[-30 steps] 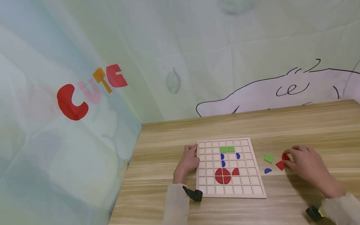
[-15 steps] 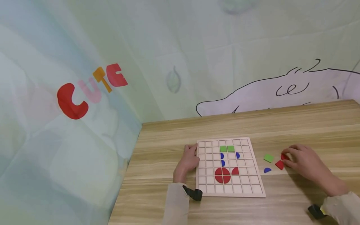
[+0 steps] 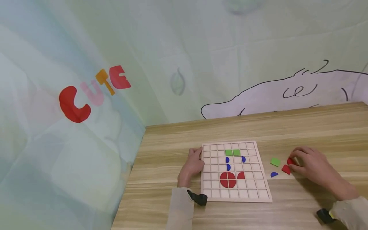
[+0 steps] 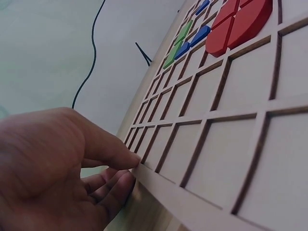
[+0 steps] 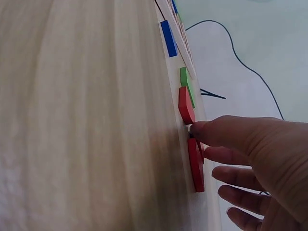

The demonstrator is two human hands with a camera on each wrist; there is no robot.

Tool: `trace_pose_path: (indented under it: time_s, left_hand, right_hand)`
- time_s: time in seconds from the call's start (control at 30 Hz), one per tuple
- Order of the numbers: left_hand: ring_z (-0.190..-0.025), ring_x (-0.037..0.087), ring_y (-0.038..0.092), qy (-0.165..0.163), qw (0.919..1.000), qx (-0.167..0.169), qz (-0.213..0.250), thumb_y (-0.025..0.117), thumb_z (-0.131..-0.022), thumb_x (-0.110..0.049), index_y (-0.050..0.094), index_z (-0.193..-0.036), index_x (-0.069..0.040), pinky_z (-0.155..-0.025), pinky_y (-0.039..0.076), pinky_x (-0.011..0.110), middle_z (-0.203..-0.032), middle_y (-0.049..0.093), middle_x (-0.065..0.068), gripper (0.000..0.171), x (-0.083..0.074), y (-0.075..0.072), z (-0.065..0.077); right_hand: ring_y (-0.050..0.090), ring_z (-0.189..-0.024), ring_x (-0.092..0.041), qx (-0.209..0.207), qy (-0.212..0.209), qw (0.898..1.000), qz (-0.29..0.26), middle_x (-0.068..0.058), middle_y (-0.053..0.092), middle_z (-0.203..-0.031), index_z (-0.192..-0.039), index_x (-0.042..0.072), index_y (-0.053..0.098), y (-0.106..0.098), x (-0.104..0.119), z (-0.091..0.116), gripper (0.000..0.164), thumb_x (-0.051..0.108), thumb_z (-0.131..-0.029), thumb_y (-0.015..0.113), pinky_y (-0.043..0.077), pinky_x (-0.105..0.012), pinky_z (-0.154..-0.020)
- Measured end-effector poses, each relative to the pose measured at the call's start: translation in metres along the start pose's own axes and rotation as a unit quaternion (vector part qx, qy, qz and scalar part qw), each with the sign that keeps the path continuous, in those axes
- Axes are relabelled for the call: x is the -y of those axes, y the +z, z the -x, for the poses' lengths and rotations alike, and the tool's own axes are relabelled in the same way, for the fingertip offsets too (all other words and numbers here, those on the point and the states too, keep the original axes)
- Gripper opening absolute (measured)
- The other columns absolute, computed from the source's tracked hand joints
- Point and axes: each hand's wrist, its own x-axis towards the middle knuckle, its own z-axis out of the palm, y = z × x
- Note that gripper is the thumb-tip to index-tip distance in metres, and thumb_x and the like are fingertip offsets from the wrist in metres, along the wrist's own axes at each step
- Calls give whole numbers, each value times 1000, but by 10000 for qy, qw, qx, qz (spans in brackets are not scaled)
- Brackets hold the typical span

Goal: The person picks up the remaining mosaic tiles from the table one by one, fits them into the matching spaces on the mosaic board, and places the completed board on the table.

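Note:
A pale wooden grid board (image 3: 248,193) lies on the table. My left hand (image 3: 194,164) holds its left edge, the thumb on the rim and the other fingers beside or below it in the left wrist view. Set in the board are two green squares (image 3: 232,152), several blue half-circles (image 3: 228,167) and red quarter-circles (image 3: 228,180). To the board's right, my right hand (image 3: 311,164) pinches a red quarter-circle piece (image 3: 290,161), partly hidden by the fingers. Another red piece (image 3: 286,169) lies at the thumb tip; the right wrist view shows the red pieces (image 5: 195,166) edge-on.
A loose green square (image 3: 275,162) and a blue half-circle (image 3: 274,174) lie between the board and my right hand. The wood-grain table (image 3: 164,143) meets a printed cloth backdrop (image 3: 172,80) at its back and left. Black wrist cameras (image 3: 201,199) sit at both cuffs.
The red piece by my right thumb has turned slightly on the table. My right hand has shifted only a little. The left hand and the board keep their places.

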Motion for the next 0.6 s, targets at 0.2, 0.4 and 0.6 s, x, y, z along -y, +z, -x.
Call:
trace_pose_path:
  time_s: [0.2, 0.4, 0.6]
  left_hand:
    - [-122, 27, 39, 23, 10000, -11, 21, 44, -82, 4, 31, -150, -6, -103, 33, 42, -136, 33, 15, 69, 0, 1, -1]
    - [-123, 28, 40, 26, 10000, 1, 17, 44, -82, 5, 31, -149, -4, -105, 33, 43, -137, 33, 17, 69, 1, 1, 0]
    - [-124, 29, 40, 59, 10000, -23, -22, 44, -82, 5, 31, -149, -3, -104, 33, 43, -137, 33, 18, 69, 1, 1, 0]
  right_hand:
    - [53, -96, -45, 73, 96, 9999, -44, -22, 60, -106, -88, 8, 68, 1, -1, 0, 26, 22, -70, 80, 39, -61, -78]
    - [52, -97, -47, 65, 85, 9999, -54, -24, 59, -108, -93, 6, 69, 1, -3, -1, 31, 23, -70, 81, 38, -62, -79]
    - [53, -95, -44, -100, -69, 9999, -92, -21, 60, -106, -88, 7, 69, 2, -4, 0, 27, 20, -69, 82, 39, -60, -77]
